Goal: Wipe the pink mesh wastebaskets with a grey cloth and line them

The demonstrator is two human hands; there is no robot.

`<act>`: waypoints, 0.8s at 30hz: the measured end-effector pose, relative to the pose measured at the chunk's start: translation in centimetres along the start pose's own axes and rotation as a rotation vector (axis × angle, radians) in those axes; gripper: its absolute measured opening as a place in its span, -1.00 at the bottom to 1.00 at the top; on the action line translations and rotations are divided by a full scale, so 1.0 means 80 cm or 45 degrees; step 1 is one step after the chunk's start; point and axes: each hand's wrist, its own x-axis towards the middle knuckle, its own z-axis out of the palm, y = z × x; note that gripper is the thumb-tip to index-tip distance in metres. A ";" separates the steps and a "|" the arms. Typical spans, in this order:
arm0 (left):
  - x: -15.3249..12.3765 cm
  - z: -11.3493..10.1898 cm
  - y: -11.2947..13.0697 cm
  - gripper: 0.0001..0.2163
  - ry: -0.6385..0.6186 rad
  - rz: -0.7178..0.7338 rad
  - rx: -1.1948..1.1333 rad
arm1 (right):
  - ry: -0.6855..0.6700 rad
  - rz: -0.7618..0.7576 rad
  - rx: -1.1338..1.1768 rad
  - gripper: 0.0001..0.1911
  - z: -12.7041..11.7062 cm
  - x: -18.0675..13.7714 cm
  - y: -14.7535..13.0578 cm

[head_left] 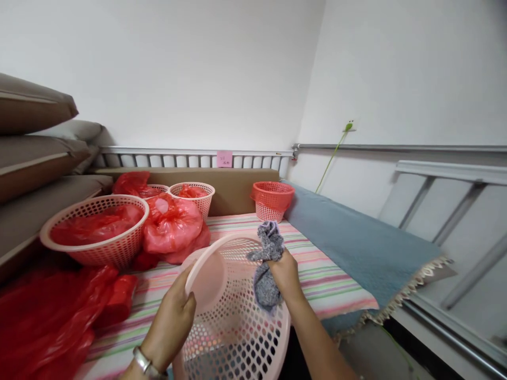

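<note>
Left hand (171,322): you grip the rim of the pink basket (237,338), at 7 o'clock in view.
Right hand (283,274): closed around the grey cloth (269,248), pressed inside the basket at 6 o'clock.
Progress: wiping appears under way; finished portion cannot be judged.
Remaining: other baskets (95,229) at 10 o'clock hold red bags (172,224).

A home bedroom: metal-railed bed (190,157) with striped sheet (317,274), blue blanket (356,237), stacked cushions (35,153).
</note>
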 end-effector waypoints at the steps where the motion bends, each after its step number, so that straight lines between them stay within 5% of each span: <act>1: 0.003 -0.003 0.004 -0.46 -0.033 0.007 -0.005 | 0.008 -0.010 0.005 -0.63 0.000 -0.002 -0.001; 6: 0.037 -0.016 0.031 -0.51 -0.200 0.002 -0.007 | 0.019 -0.025 -0.012 -0.61 0.005 -0.003 -0.012; 12: 0.064 0.002 0.039 -0.51 -0.263 0.050 0.166 | -0.017 -0.093 -0.099 -0.59 0.002 -0.003 -0.010; 24: 0.052 0.021 0.041 -0.55 -0.288 0.266 0.465 | -0.272 -0.952 -0.100 -0.51 0.032 -0.059 -0.153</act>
